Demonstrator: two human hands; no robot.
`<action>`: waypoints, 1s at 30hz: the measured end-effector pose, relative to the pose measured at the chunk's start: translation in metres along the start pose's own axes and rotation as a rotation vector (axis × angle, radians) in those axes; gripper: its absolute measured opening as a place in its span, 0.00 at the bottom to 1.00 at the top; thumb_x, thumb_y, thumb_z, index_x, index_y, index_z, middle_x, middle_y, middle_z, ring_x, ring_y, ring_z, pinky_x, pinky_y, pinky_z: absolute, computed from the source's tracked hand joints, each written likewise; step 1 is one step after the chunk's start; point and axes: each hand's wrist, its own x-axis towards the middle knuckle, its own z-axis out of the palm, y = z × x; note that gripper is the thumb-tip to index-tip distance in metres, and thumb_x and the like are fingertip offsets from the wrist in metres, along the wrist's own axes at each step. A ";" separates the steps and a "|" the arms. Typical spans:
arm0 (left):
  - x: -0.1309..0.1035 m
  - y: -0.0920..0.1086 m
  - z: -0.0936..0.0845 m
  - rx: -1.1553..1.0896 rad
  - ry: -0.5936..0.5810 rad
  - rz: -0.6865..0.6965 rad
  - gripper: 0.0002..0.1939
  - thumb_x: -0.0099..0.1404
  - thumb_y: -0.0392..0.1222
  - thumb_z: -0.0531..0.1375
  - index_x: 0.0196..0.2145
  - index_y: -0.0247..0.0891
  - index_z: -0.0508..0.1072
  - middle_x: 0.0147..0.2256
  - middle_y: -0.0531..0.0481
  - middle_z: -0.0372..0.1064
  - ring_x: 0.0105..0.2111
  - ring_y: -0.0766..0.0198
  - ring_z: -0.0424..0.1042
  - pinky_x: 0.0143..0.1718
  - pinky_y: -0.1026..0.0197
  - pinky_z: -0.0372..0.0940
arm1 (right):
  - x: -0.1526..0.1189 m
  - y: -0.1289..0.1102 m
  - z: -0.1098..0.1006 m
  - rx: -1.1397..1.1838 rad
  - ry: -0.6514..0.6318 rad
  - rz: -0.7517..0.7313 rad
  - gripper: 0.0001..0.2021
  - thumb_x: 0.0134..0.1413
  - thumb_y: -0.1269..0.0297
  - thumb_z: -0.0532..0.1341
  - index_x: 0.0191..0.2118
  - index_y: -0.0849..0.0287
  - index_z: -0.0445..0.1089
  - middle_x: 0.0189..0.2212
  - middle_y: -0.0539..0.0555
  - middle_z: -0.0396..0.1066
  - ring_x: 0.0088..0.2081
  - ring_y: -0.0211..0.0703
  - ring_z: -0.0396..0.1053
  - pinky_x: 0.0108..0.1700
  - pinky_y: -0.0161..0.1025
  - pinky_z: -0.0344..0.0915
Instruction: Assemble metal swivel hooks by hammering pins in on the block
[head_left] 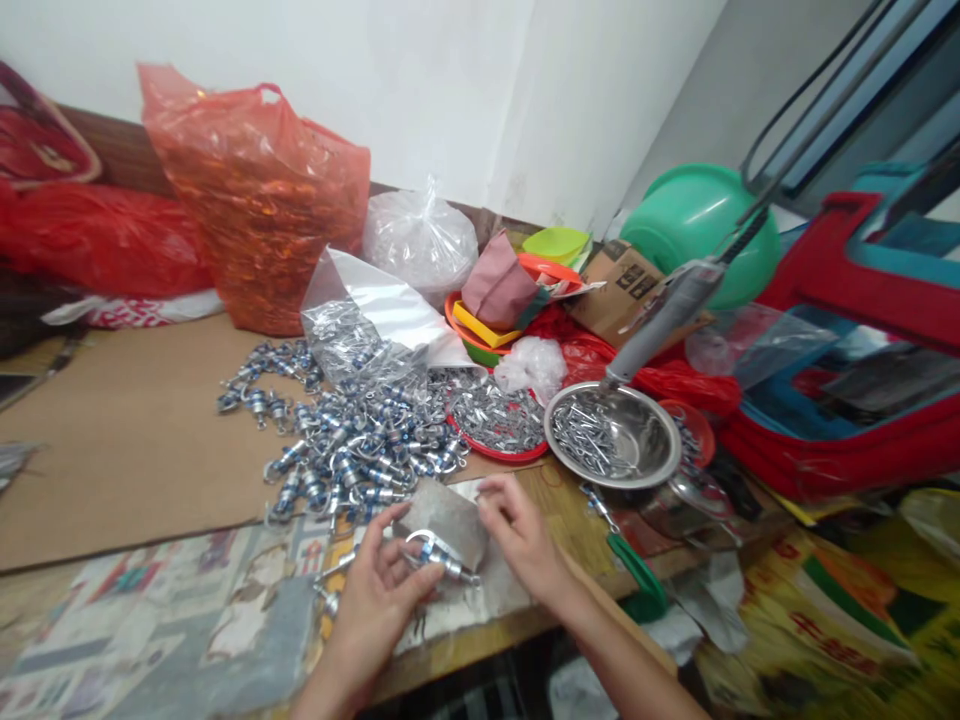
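My left hand (386,575) holds a metal hook with a blue-banded shank (442,558) between thumb and fingers. The curved end points up and left, and the narrow tip points right. Behind it a grey metal block (442,515) sits on the work surface. My right hand (521,530) is at the block's right edge, its fingers bent together; what they pinch, if anything, is hidden. Several similar hooks (352,450) lie in a large heap beyond my left hand. A few more hooks (330,590) lie beside my left wrist.
A steel bowl (660,465) holds metal pins. Left of it, a red tray (517,455) carries small metal pieces. An orange-red bag (277,200) stands against the wall. A grey-handled tool on a cord (660,320) hangs over the bowl. A green-handled item (637,570) lies at the table's right edge.
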 end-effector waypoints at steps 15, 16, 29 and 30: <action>0.004 -0.001 -0.001 0.054 0.048 -0.005 0.41 0.35 0.47 0.68 0.47 0.43 0.56 0.25 0.51 0.71 0.26 0.57 0.72 0.22 0.62 0.64 | -0.038 0.032 -0.024 -0.291 0.099 0.048 0.13 0.53 0.69 0.50 0.46 0.60 0.61 0.41 0.58 0.67 0.42 0.44 0.66 0.43 0.38 0.63; 0.004 -0.001 -0.001 0.046 0.051 -0.002 0.41 0.35 0.46 0.68 0.48 0.43 0.56 0.26 0.51 0.71 0.26 0.57 0.72 0.22 0.62 0.64 | -0.041 0.024 -0.027 -0.264 0.087 0.005 0.14 0.53 0.69 0.50 0.47 0.59 0.60 0.42 0.57 0.66 0.43 0.44 0.66 0.44 0.38 0.63; 0.005 -0.004 -0.002 0.036 0.040 0.026 0.39 0.36 0.44 0.68 0.46 0.43 0.58 0.24 0.55 0.68 0.25 0.60 0.72 0.25 0.61 0.66 | -0.042 -0.025 -0.027 -0.453 -0.080 -0.305 0.24 0.53 0.75 0.47 0.55 0.47 0.56 0.32 0.52 0.69 0.30 0.40 0.67 0.30 0.33 0.62; 0.003 -0.002 -0.001 0.035 0.039 0.028 0.37 0.37 0.43 0.68 0.46 0.43 0.59 0.24 0.55 0.67 0.25 0.60 0.72 0.25 0.61 0.66 | -0.043 -0.025 -0.026 -0.476 -0.096 -0.284 0.25 0.52 0.76 0.48 0.55 0.47 0.55 0.31 0.52 0.69 0.29 0.40 0.66 0.30 0.33 0.62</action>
